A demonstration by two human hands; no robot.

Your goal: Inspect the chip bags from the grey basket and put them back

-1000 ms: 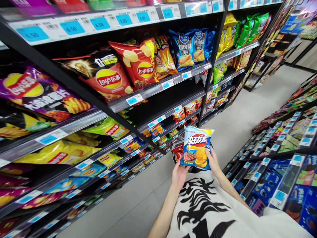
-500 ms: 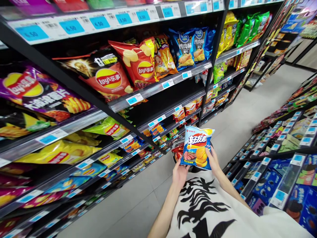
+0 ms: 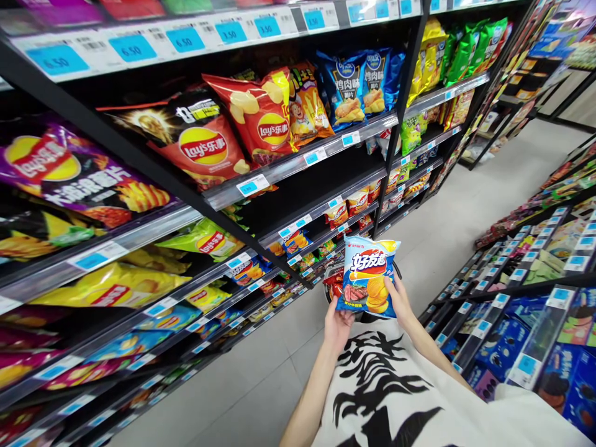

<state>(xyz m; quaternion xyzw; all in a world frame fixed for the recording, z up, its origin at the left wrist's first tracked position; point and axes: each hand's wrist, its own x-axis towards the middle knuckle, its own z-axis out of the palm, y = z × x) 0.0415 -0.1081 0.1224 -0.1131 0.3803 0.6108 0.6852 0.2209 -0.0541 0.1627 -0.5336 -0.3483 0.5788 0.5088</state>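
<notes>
A blue bag of chips [image 3: 365, 264], its front showing yellow chips and a piece of meat, is held up before my body in both hands. My left hand [image 3: 338, 321] grips its lower left corner, with part of the fingers behind the bag. On the right edge, my right hand [image 3: 398, 298] has its thumb on the front and the other fingers hidden behind. Beneath and behind the bag, partly covered by it, is a dark basket [image 3: 329, 297] with a red packet [image 3: 334, 284] inside.
To the left runs a tall black shelf rack [image 3: 298, 226] with chip bags, including a red Lay's bag [image 3: 261, 118] and blue bags [image 3: 344, 90]. Another rack with blue boxes [image 3: 500, 338] stands on the right. Grey tiled floor [image 3: 251, 385] lies between them.
The chip bag and both hands have shifted very slightly to the left. My grip on the bag looks the same.
</notes>
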